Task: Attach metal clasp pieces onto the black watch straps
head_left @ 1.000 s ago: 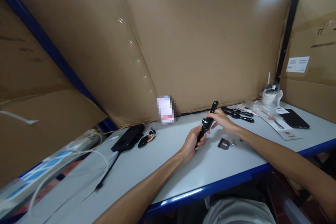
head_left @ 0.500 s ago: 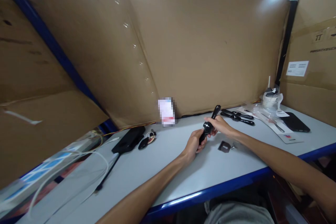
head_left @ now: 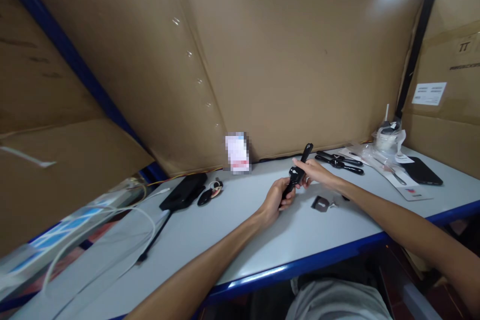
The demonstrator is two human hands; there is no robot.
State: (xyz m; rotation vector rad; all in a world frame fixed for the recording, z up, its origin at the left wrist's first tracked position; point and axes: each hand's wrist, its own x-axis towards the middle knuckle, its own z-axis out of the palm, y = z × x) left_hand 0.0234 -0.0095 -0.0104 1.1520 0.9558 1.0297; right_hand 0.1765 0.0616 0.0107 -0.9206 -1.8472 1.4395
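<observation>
The left hand [head_left: 276,199] grips the lower end and the right hand [head_left: 314,172] the middle of a black handled tool [head_left: 299,175] above the tabletop [head_left: 270,250]. A firm left hold should keep it from twisting. Its underside is hidden; the small piece [head_left: 333,204] beside the dark plate [head_left: 317,202] is unclear.

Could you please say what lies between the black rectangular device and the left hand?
The head view shows a black oval key fob with a multicoloured tag.
</observation>
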